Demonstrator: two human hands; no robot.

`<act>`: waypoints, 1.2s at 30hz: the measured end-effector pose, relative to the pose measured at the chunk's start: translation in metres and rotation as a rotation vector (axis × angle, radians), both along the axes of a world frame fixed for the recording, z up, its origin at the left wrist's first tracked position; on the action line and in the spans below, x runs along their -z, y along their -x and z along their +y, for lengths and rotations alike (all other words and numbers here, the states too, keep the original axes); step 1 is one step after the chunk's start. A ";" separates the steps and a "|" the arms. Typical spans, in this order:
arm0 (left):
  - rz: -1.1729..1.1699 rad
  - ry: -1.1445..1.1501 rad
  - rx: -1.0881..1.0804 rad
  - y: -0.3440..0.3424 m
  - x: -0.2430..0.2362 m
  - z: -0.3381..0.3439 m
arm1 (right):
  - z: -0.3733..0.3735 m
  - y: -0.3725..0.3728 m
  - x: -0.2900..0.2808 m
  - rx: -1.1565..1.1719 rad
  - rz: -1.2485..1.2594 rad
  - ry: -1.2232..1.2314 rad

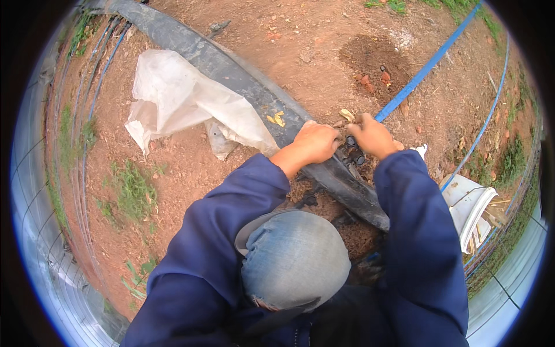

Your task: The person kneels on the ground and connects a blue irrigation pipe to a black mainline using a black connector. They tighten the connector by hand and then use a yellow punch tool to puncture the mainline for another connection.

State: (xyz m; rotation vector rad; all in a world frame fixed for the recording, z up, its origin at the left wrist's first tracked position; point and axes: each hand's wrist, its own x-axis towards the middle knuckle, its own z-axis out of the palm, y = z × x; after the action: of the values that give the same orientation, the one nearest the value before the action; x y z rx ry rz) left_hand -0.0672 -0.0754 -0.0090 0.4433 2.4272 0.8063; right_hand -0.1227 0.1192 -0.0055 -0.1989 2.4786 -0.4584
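My left hand (315, 142) is closed over the edge of a long black plastic strip (243, 87) lying across the soil. Just right of it, my right hand (373, 136) is closed too, its fingers curled downward. What either hand grips is hidden. A flat blue strap (425, 75) runs from the far right down to my right hand; I cannot tell whether it touches the fingers. Small black round fittings (357, 158) lie in the gap between my hands. Dark navy sleeves cover both my arms.
A crumpled translucent plastic sheet (179, 95) lies left of the strip. A white bucket (467, 205) with dry sticks rests tipped at right. A rounded faded-denim shape (295, 257) fills the lower middle. Thin blue and black lines (95, 87) run along the left edge.
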 end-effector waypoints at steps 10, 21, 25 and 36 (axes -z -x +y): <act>0.021 -0.162 0.046 -0.011 -0.012 0.041 | 0.063 -0.071 -0.002 0.779 -0.418 0.600; 0.083 -0.258 0.193 -0.002 -0.012 0.029 | 0.055 -0.074 -0.003 1.143 -0.551 0.878; 0.180 -0.257 0.138 -0.014 -0.017 0.029 | 0.053 -0.071 -0.005 1.059 -0.558 0.929; 0.301 -0.257 0.052 -0.029 -0.020 0.031 | 0.043 -0.073 -0.014 0.919 -0.420 0.725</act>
State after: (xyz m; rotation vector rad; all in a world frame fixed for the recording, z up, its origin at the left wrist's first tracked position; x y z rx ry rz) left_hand -0.0383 -0.0442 0.0114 0.7715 2.5783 1.1031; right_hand -0.0501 0.1626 0.0086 0.7136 1.7629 -1.5759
